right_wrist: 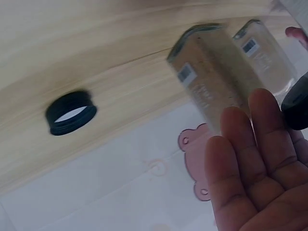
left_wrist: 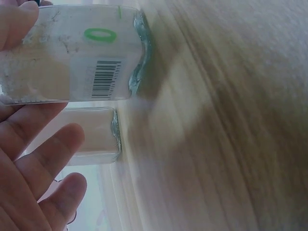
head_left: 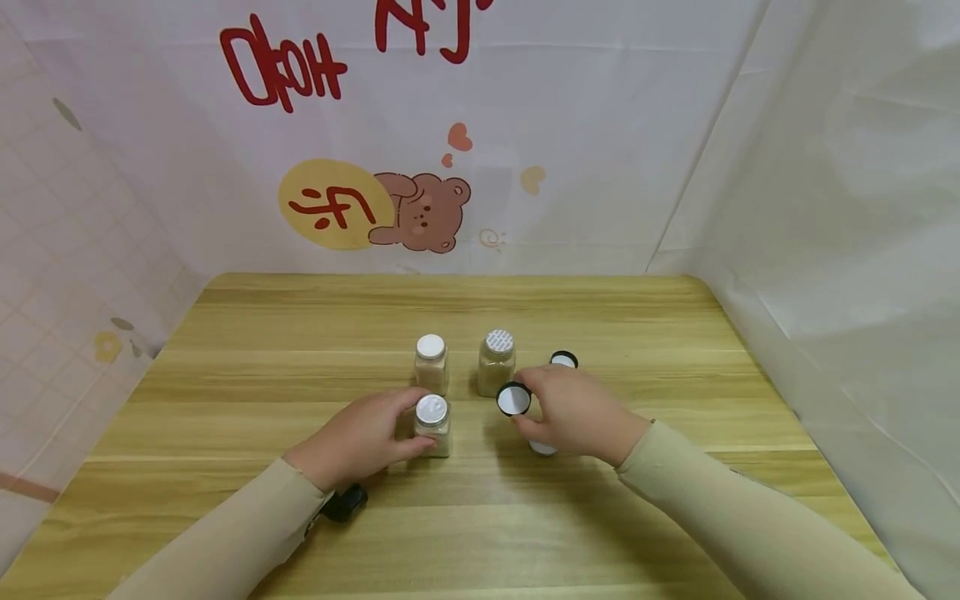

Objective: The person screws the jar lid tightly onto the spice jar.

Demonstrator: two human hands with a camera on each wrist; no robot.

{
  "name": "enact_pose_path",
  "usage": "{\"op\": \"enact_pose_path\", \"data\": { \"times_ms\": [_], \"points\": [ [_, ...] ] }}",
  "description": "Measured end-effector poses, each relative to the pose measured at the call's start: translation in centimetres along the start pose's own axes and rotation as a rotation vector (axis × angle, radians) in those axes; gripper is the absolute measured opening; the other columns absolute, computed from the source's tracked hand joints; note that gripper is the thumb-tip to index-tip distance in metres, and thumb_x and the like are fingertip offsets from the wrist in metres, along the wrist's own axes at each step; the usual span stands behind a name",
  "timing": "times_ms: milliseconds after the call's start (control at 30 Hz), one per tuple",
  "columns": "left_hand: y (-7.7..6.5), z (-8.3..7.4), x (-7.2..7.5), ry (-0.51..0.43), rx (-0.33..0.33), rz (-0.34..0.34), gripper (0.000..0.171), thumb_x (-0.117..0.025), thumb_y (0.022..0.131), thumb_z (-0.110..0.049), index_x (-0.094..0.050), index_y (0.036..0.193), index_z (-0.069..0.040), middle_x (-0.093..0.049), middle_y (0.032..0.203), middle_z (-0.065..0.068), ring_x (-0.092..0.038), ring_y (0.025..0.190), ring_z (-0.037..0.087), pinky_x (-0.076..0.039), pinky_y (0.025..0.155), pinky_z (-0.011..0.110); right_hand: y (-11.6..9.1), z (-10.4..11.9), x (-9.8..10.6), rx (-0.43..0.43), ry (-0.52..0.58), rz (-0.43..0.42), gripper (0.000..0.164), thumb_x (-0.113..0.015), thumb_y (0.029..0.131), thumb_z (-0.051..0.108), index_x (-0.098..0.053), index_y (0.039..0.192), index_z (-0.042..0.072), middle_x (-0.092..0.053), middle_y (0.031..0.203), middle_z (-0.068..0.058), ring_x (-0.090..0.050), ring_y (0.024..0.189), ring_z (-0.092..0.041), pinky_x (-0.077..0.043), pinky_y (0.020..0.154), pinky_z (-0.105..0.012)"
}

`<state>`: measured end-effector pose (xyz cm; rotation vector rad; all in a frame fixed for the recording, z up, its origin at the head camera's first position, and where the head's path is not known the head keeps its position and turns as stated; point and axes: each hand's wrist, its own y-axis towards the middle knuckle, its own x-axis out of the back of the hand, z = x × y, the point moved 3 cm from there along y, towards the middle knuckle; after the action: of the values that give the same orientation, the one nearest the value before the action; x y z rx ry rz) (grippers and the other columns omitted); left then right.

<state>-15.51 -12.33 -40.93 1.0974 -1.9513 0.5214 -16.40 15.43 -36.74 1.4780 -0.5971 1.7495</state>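
Observation:
My left hand grips a small square glass jar of pale powder, thumb on one side and fingers on the other. Its top shows a silvery-white seal. In the left wrist view this jar carries a barcode and a green mark, and its base is close to the tabletop. To the right, my right hand pinches a black screw cap with its white inside facing up. A second sealed jar and a third jar with a patterned seal stand behind the hands.
A black cap lies beyond my right hand, and the white inside of another cap peeks out beneath it. By my left wrist is a black object. A printed wall sheet rises behind the wooden table.

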Motion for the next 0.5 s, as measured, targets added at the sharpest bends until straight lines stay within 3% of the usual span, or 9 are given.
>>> {"op": "enact_pose_path", "data": {
  "times_ms": [300, 500],
  "points": [
    [0.1, 0.2, -0.1, -0.021, 0.012, 0.002, 0.044, -0.083, 0.093, -0.04, -0.064, 0.131, -0.027, -0.071, 0.124, -0.013, -0.067, 0.121, 0.012, -0.054, 0.107, 0.046, 1.4, 2.0, -0.3, 0.054, -0.039, -0.006, 0.029, -0.078, 0.088, 0.03, -0.067, 0.108, 0.011, -0.07, 0.091, 0.003, -0.068, 0.085, -0.019, -0.057, 0.079, -0.037],
    [0.1, 0.2, -0.1, -0.024, 0.004, -0.004, 0.044, -0.083, 0.092, -0.04, -0.065, 0.13, -0.027, -0.071, 0.122, -0.013, -0.067, 0.119, 0.012, -0.055, 0.105, 0.047, 1.9, 2.8, -0.8, 0.095, -0.073, -0.028, 0.033, -0.079, 0.087, 0.031, -0.068, 0.11, 0.009, -0.072, 0.095, 0.003, -0.07, 0.087, -0.019, -0.058, 0.082, -0.036]
  ]
}}
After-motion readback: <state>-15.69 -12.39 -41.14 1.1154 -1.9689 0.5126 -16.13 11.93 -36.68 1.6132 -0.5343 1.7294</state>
